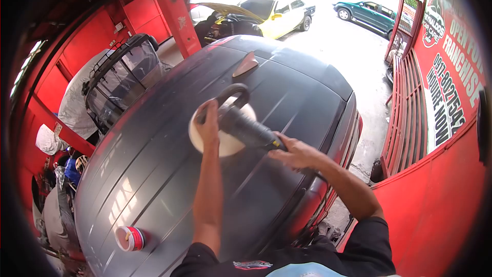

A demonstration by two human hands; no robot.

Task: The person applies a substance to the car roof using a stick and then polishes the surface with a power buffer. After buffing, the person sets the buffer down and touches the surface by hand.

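Note:
A black power polisher [243,125] with a wide white round pad [229,146] lies against the dark grey car roof [169,174]. My left hand [208,123] is wrapped round its curved front handle. Around the rear of the polisher's body, my right hand [294,152] is closed. A reddish shark-fin antenna [245,65] stands on the roof beyond the polisher. Near the roof's lower left sits a round tin [129,238] with a red band.
A red post [177,13] rises beyond the roof. Left are a covered vehicle [77,97] and a roof rack. A yellow car [279,18] with its hood up and a green car [366,15] stand outside. Slatted red metalwork [405,118] lines the right wall.

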